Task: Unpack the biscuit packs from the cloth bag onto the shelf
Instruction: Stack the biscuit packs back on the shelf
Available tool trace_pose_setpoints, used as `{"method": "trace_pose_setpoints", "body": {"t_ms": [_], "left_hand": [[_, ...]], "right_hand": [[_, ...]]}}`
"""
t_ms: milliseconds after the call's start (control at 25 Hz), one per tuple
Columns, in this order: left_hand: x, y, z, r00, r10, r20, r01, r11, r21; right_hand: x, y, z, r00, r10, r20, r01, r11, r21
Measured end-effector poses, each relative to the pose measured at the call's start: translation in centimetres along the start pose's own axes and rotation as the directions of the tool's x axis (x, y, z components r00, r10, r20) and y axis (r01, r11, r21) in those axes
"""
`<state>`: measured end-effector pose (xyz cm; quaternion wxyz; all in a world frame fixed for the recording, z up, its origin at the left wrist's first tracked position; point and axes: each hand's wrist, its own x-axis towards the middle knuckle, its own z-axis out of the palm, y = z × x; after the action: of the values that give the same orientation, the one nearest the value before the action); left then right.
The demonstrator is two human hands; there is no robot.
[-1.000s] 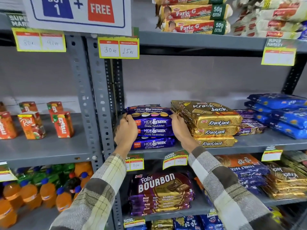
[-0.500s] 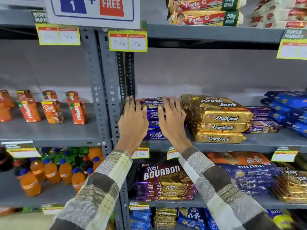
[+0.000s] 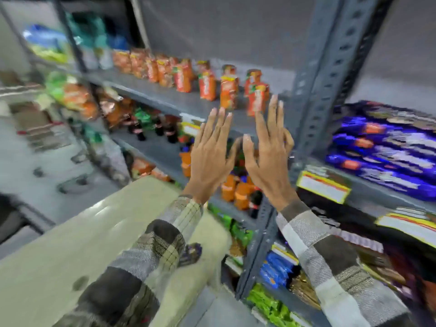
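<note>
The frame is blurred from a fast turn to the left. My left hand [image 3: 210,152] and my right hand [image 3: 269,152] hang side by side in the air in front of the shelf, fingers straight and spread, holding nothing. The stack of purple biscuit packs [image 3: 382,152] lies on the grey shelf [image 3: 368,192] at the right, apart from both hands. The beige cloth bag [image 3: 77,244] sits under my left forearm at the lower left; a purple pack [image 3: 191,253] shows at its opening.
A grey perforated upright post [image 3: 316,95] stands just right of my right hand. Orange juice cartons [image 3: 207,83] line the shelf behind my hands, with orange and dark bottles [image 3: 236,190] below. More packets fill the lower shelves. A trolley-like frame shows at the far left.
Both hands have come off the purple pack stack and now hover open, left of the post. The view has swung left and down, bringing the cloth bag into sight.
</note>
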<state>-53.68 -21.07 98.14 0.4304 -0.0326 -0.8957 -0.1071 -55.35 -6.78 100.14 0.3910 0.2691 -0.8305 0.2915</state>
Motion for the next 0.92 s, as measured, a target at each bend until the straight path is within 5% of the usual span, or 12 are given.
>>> {"method": "trace_pose_setpoints", "body": {"t_ms": [240, 360, 480, 600, 760, 920], "left_hand": [[-11.0, -14.3, -3.3, 0.868, -0.475, 0.146, 0.461, 0.879, 0.119], [-18.0, -19.1, -3.8, 0.664, -0.712, 0.23, 0.716, 0.693, 0.078], [-24.3, -22.5, -1.7, 0.457, -0.791, 0.406, 0.857, 0.514, 0.037], [-29.0, -24.6, 2.4, 0.262, -0.767, 0.585, 0.93, 0.363, 0.061], [-32.6, -24.3, 7.2, 0.067, -0.706, 0.706, 0.954, 0.252, 0.162], [-36.0, -23.6, 10.1, -0.024, -0.676, 0.737, 0.966, 0.173, 0.191]], "right_hand": [[-4.2, -5.5, 13.7, 0.938, -0.14, 0.317, 0.038, 0.95, 0.309], [-7.9, -6.9, 21.0, 0.86, -0.12, 0.496, -0.069, 0.935, 0.347], [-12.6, -6.3, 27.0, 0.748, -0.016, 0.663, -0.235, 0.928, 0.288], [-18.1, -3.7, 31.2, 0.586, 0.148, 0.797, -0.363, 0.927, 0.095], [-23.8, 0.1, 32.7, 0.274, 0.397, 0.876, -0.508, 0.833, -0.218], [-27.8, 2.2, 32.6, 0.024, 0.525, 0.851, -0.593, 0.692, -0.411]]}}
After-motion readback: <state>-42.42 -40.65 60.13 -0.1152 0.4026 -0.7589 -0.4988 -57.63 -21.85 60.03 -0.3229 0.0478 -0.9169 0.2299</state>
